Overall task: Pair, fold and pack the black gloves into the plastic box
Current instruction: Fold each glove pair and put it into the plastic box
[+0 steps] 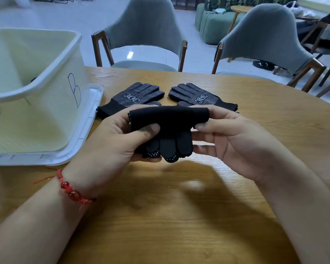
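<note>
Black folded glove pair: hanging above tabletop, being pinched at either end by left hand and right hand; awaiting packing. Lying flat behind: 2 dotted gloves, awaiting pairing. Standing left: plastic box, contents unclear.

Even indoor light, bright bkgd. Left hand & right hand throw dark shadow on table toward near edge, w/ glare patches. Wide-angle warp at borders.
</note>
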